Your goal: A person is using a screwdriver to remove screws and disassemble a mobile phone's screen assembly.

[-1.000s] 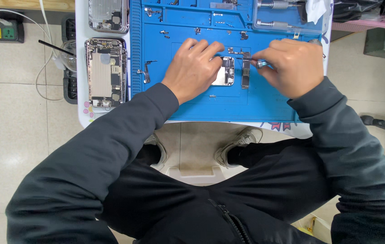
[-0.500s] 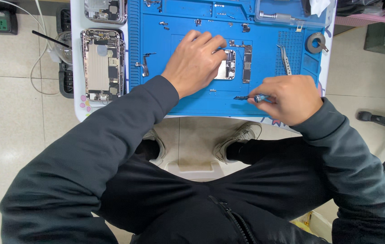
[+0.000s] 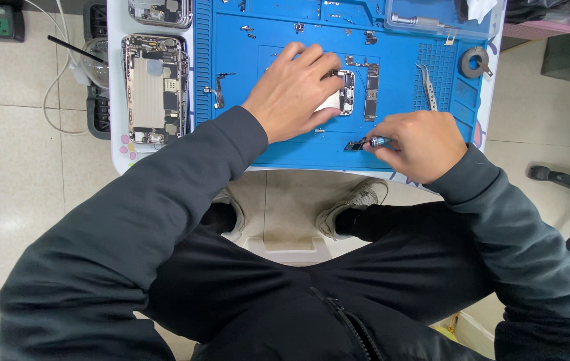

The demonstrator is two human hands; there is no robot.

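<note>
Small part set down at the mat's near edge

Left hand lies flat, pinning the circuit board mid-mat; right hand pinches a slim driver, tip on a small dark part — best kept low and steady, board held firmly on the blue mat.

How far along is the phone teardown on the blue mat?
Done: opened phone shell lies stripped left of the blue mat, small parts spread on the mat. In hand: left hand pins the circuit board; right hand holds a small tool at a dark part. Left: cannot tell.
</note>
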